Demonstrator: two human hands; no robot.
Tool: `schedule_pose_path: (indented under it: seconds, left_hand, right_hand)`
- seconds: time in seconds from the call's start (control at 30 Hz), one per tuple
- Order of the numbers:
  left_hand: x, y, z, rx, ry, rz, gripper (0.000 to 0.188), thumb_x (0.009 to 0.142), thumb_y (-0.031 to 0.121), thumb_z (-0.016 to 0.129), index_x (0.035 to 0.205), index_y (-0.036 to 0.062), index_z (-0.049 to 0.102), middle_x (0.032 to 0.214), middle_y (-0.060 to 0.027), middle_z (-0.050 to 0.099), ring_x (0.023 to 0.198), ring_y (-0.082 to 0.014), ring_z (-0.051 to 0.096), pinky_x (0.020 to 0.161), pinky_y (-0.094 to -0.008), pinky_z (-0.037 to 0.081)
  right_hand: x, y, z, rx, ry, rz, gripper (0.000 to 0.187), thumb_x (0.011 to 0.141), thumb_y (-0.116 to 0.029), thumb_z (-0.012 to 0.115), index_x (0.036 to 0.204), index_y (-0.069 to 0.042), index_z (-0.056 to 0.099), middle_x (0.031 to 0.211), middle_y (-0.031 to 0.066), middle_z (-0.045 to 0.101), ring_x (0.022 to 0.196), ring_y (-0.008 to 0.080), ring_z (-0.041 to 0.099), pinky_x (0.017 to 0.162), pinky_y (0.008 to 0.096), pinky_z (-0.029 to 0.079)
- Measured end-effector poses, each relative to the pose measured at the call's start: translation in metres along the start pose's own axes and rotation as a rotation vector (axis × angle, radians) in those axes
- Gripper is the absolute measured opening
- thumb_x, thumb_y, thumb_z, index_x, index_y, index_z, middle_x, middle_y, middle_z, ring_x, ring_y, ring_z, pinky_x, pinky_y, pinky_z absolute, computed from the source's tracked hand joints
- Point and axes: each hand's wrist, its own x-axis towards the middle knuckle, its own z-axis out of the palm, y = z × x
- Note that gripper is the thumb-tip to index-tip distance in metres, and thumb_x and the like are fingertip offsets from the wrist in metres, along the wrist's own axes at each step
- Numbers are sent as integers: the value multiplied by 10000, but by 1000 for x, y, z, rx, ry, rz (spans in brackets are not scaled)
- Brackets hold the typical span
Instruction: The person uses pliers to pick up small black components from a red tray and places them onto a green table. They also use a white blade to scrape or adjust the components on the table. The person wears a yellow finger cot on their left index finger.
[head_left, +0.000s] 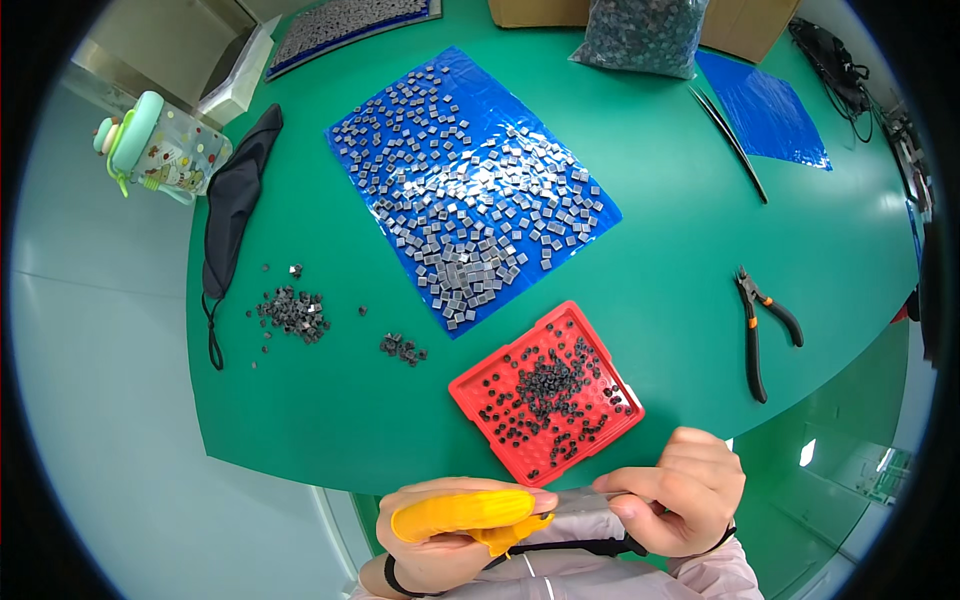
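Close to my body, at the table's near edge, both hands are held up. My left hand [450, 525], with yellow covers on some fingers, pinches a small dark piece at its fingertips. My right hand [685, 495] has thumb and forefinger closed on the end of a clear plastic strip [580, 500]. That strip stretches across to my left fingertips; whether the left fingers grip it too is hard to tell. Just beyond the hands lies a red square tray [508, 467] with many small black round parts [550, 388] heaped in its middle and scattered around.
A blue sheet [530, 108] covered with small square metal pieces [470, 270] lies beyond the tray. Dark piles of parts [295, 313] sit left. Cutting pliers [755, 330] and tweezers [735, 145] lie right. A bottle [165, 150], black mask [235, 205] and filled plastic bag [640, 35] stand farther off.
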Motion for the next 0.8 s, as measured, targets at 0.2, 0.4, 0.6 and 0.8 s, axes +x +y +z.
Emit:
schedule_pose_path:
  seconds: [0.2, 0.4, 0.6, 0.8]
  left_hand:
    - [-5, -1, -5, -173, -24, -108, 297, 671, -181, 601, 947, -85, 655, 936, -147, 687, 813, -193, 681, 714, -260, 553]
    - [-5, -3, 3, -57, 29, 59, 281, 688, -151, 678, 962, -99, 643, 917, -171, 684, 821, -206, 680, 723, -277, 559]
    - [-7, -11, 4, -217, 68, -7, 221, 721, -150, 678, 933, -106, 636, 896, -181, 681, 843, -238, 679, 746, -312, 566]
    - [-2, -3, -2, -148, 7, -103, 210, 706, -157, 677, 906, -100, 653, 886, -174, 685, 827, -222, 680, 736, -300, 564]
  right_hand:
    - [-1, 0, -1, 43, -28, 15, 78, 735, -143, 683, 697, -75, 692, 510, -36, 568, 357, 100, 348, 391, 261, 247]
    - [-1, 0, -1, 150, -64, 64, 84, 752, -128, 672, 694, -67, 673, 570, -16, 623, 363, 106, 371, 381, 261, 263]
    - [0, -2, -4, 242, -136, 186, 83, 754, -119, 671, 694, -62, 673, 533, -18, 585, 371, 116, 404, 387, 257, 289]
    - [3, -4, -7, 299, -183, 304, 88, 745, -123, 683, 694, -51, 678, 517, -5, 574, 373, 113, 419, 388, 246, 304]
